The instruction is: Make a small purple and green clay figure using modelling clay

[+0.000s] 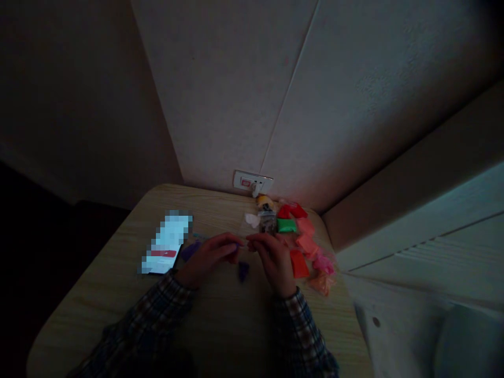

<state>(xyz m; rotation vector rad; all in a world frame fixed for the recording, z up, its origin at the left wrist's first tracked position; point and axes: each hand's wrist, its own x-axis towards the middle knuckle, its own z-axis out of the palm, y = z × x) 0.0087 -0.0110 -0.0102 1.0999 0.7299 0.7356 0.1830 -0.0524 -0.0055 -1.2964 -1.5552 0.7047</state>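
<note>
My left hand (214, 253) is closed, with a small bit of purple modelling clay (237, 247) showing at its fingertips. Just across from it, my right hand (273, 258) has its thumb and fingers pinched together; what they hold, if anything, is too dark to make out. The fingertips of both hands are close to each other above the table. Between and below them a dark purple lump of clay (243, 271) lies on the wood. A purple packet (190, 251) sits beside my left hand, partly hidden by it.
A lit phone (168, 242) lies on the wooden table (98, 294) at left. Right of my hands are several coloured packets, among them a green one (286, 226) and an orange one (299, 264). A wall socket (252, 181) with a plug is behind the table.
</note>
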